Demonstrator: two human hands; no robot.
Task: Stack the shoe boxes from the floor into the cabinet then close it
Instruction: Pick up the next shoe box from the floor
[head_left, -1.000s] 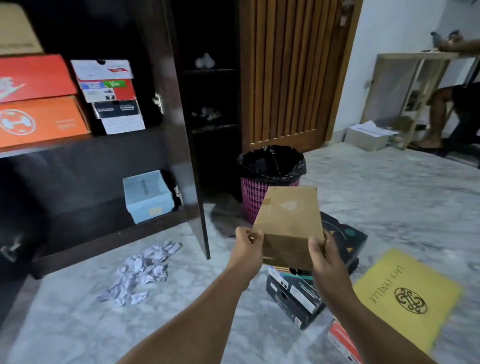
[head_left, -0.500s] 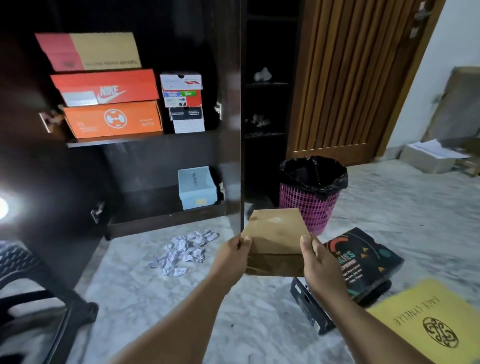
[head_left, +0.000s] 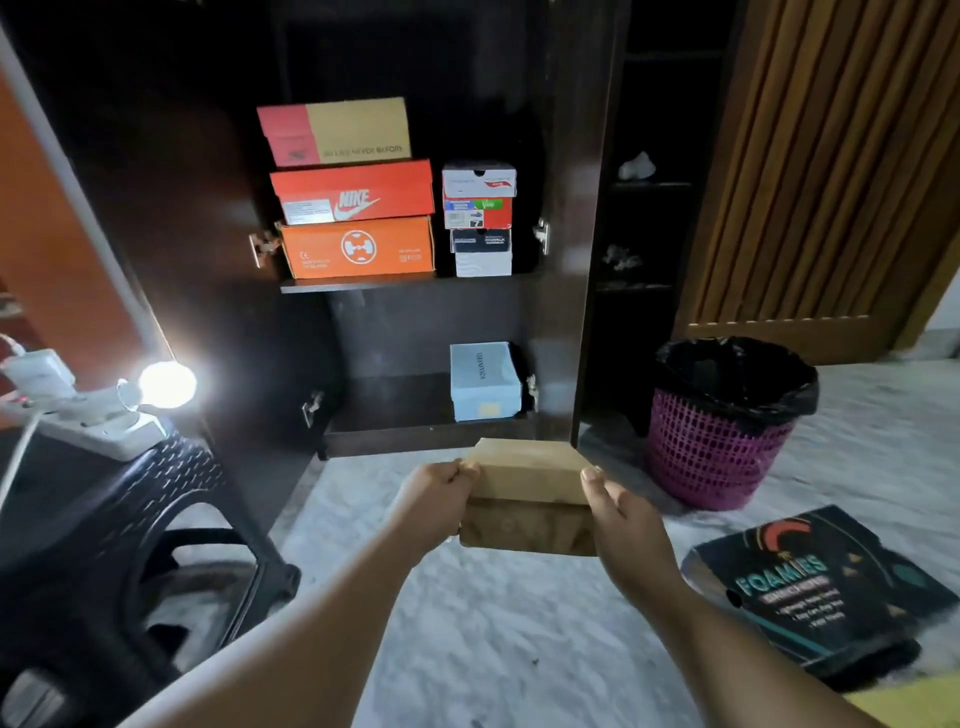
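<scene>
Both hands hold a plain brown cardboard box (head_left: 527, 496) in the air in front of an open dark wooden cabinet (head_left: 566, 156). At the box's left end, the left hand (head_left: 434, 501) grips with fingers curled around the edge. At its right end, the right hand (head_left: 626, 522) grips with the thumb lying on top.

Inside the cabinet, the upper shelf (head_left: 363, 285) carries two stacks side by side: three large boxes, with a red and tan box (head_left: 335, 130) on a red box (head_left: 353, 189) on an orange box (head_left: 358, 247), and beside them a stack of small boxes (head_left: 479, 218). On the bottom shelf, a pale blue box (head_left: 484, 380) stands at the right end.

On the marble floor (head_left: 493, 623) to the right lies a black box (head_left: 821, 587) with teal lettering. A pink bin (head_left: 719, 452) lined with a black bag stands just right of the cabinet. At left, a black plastic stool (head_left: 130, 519) carries a white power strip (head_left: 88, 415) with a glowing bulb (head_left: 166, 384).
</scene>
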